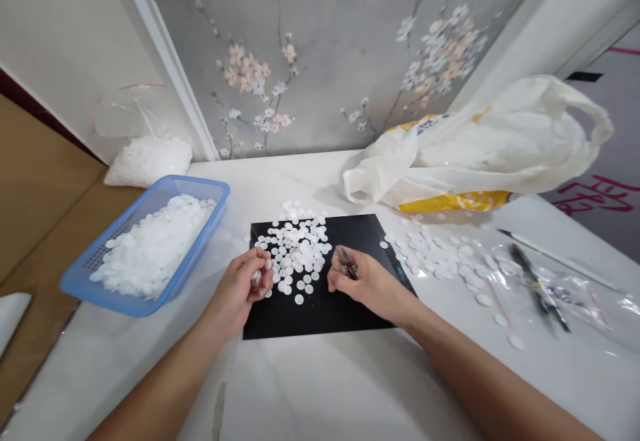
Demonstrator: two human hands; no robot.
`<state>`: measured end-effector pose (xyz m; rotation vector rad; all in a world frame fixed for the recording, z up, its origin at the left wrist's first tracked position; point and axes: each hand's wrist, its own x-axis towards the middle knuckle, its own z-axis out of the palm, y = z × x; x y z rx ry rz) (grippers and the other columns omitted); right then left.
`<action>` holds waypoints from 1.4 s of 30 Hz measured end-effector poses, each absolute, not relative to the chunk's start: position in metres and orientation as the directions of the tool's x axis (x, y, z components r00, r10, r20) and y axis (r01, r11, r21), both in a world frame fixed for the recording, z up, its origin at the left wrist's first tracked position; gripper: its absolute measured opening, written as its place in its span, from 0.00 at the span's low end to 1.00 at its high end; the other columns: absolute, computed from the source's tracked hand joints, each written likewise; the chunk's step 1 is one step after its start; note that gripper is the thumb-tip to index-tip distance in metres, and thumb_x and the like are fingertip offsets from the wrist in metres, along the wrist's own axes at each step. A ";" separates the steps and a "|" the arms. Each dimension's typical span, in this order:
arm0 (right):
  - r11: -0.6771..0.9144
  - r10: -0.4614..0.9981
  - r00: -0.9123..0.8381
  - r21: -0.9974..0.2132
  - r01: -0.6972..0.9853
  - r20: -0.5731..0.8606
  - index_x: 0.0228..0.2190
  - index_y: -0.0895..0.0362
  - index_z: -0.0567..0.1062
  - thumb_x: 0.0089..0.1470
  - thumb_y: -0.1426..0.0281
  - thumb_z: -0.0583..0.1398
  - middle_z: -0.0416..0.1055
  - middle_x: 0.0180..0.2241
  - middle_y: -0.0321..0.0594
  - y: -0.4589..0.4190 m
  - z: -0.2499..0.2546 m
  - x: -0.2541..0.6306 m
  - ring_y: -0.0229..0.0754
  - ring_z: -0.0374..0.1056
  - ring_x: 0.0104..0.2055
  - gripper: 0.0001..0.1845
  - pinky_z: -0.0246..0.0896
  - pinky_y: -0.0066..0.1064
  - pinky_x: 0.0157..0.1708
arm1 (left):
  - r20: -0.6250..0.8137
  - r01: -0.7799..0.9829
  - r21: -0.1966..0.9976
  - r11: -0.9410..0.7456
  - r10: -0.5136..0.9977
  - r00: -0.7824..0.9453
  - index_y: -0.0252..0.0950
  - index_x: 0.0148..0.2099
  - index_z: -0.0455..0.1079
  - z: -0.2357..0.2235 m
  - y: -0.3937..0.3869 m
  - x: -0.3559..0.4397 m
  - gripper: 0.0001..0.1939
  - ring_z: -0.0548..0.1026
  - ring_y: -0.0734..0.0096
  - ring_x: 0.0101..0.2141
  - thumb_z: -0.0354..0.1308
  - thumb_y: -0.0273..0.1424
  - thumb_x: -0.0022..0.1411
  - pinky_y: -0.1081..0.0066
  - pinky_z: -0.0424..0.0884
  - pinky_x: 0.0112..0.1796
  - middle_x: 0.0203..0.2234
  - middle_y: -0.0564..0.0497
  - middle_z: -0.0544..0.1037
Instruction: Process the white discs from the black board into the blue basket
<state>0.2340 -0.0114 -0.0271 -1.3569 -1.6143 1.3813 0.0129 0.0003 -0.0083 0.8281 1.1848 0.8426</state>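
My left hand is closed at the left edge of a black board, with small white round discs pinched at the fingertips and between the curled fingers. On the board, right beside it, a loose pile of the same thin discs spreads past the far edge. To the right of this pile, my right hand grips a small metal tool with a flat, grey, blade-like end. Fingers cover much of the tool, so its exact kind is unclear.
At left, a blue basket holds many white discs, with a filled clear bag behind it. A white and yellow plastic bag lies at the back right. More discs, a black pen and clear packets lie at right.
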 end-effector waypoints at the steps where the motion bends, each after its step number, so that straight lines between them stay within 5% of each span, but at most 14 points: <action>1: -0.079 0.940 -0.301 -0.960 0.268 -0.161 0.27 0.55 0.61 0.49 0.71 0.54 0.66 0.23 0.31 -0.012 -0.027 0.234 0.35 0.59 0.26 0.03 0.53 0.26 0.27 | -0.430 -0.131 0.882 0.453 0.886 0.172 0.36 0.29 0.59 -0.008 0.000 0.013 0.04 0.55 0.81 0.16 0.52 0.29 0.54 0.78 0.42 0.16 0.14 0.59 0.61; 6: -0.077 0.944 -0.286 -0.951 0.298 -0.166 0.33 0.57 0.70 0.53 0.68 0.53 0.65 0.25 0.33 -0.011 -0.029 0.231 0.34 0.57 0.23 0.08 0.52 0.26 0.24 | -0.395 -0.125 0.898 0.421 0.900 0.186 0.36 0.27 0.56 -0.007 -0.003 0.012 0.13 0.55 0.82 0.17 0.55 0.35 0.58 0.79 0.44 0.17 0.15 0.59 0.62; 10: -0.031 0.973 -0.191 -0.896 0.442 -0.128 0.25 0.57 0.70 0.53 0.65 0.56 0.65 0.21 0.32 -0.010 -0.033 0.226 0.35 0.58 0.22 0.09 0.52 0.26 0.23 | -0.372 -0.076 0.917 0.393 0.906 0.200 0.36 0.27 0.56 -0.007 -0.005 0.012 0.17 0.56 0.83 0.18 0.56 0.41 0.59 0.79 0.47 0.18 0.17 0.59 0.63; 13: 0.059 0.982 -0.184 -0.841 0.538 -0.049 0.21 0.56 0.69 0.52 0.63 0.60 0.66 0.19 0.32 -0.009 -0.036 0.224 0.36 0.60 0.22 0.13 0.53 0.27 0.24 | -0.367 -0.067 0.918 0.390 0.901 0.230 0.35 0.26 0.58 -0.006 -0.007 0.013 0.16 0.60 0.82 0.20 0.57 0.39 0.59 0.79 0.50 0.19 0.20 0.56 0.67; 19: 0.328 0.923 -0.368 -0.734 0.595 0.115 0.30 0.55 0.75 0.55 0.70 0.60 0.73 0.31 0.37 -0.008 -0.043 0.221 0.39 0.69 0.32 0.04 0.60 0.28 0.34 | -0.380 -0.075 0.909 0.410 0.889 0.257 0.37 0.31 0.62 -0.006 -0.009 0.014 0.08 0.64 0.77 0.23 0.54 0.35 0.58 0.77 0.51 0.19 0.23 0.54 0.68; 23: 0.470 0.869 -0.455 -0.607 0.641 0.193 0.30 0.57 0.72 0.58 0.73 0.55 0.70 0.30 0.39 -0.008 -0.049 0.219 0.38 0.66 0.29 0.07 0.59 0.28 0.31 | -0.245 0.398 0.908 0.134 0.939 0.242 0.38 0.33 0.67 -0.009 -0.012 0.017 0.09 0.61 0.77 0.21 0.54 0.38 0.59 0.75 0.53 0.22 0.20 0.58 0.63; 27: 0.346 0.929 -0.321 -0.745 0.571 0.185 0.26 0.57 0.67 0.52 0.76 0.54 0.65 0.24 0.34 -0.007 -0.045 0.218 0.35 0.61 0.24 0.05 0.56 0.26 0.26 | -0.089 0.759 0.619 -0.202 0.942 0.322 0.42 0.36 0.70 -0.013 -0.018 0.024 0.03 0.67 0.72 0.25 0.55 0.31 0.59 0.72 0.57 0.27 0.25 0.57 0.71; 30: 0.091 0.978 -0.210 -0.922 0.377 0.011 0.27 0.56 0.63 0.51 0.74 0.53 0.66 0.23 0.31 -0.007 -0.037 0.221 0.33 0.57 0.21 0.03 0.53 0.24 0.22 | -0.021 0.799 0.502 -0.330 0.919 0.393 0.42 0.37 0.70 -0.016 -0.020 0.029 0.05 0.70 0.70 0.29 0.54 0.29 0.61 0.72 0.59 0.29 0.31 0.55 0.75; 33: 0.005 0.964 -0.256 -0.959 0.284 -0.071 0.29 0.56 0.64 0.51 0.74 0.53 0.68 0.25 0.31 -0.007 -0.033 0.223 0.32 0.56 0.20 0.02 0.52 0.24 0.21 | 0.053 0.777 0.465 -0.425 0.889 0.455 0.40 0.32 0.70 -0.021 -0.020 0.030 0.07 0.69 0.70 0.27 0.53 0.29 0.62 0.71 0.59 0.28 0.28 0.54 0.72; 42: 0.450 0.865 -0.469 -0.692 0.564 0.180 0.33 0.57 0.75 0.57 0.75 0.57 0.70 0.33 0.40 -0.007 -0.044 0.217 0.38 0.69 0.33 0.06 0.65 0.29 0.36 | 0.056 0.684 0.532 -0.499 0.827 0.560 0.39 0.28 0.66 -0.035 -0.014 0.018 0.10 0.65 0.66 0.29 0.51 0.23 0.61 0.69 0.58 0.30 0.27 0.51 0.67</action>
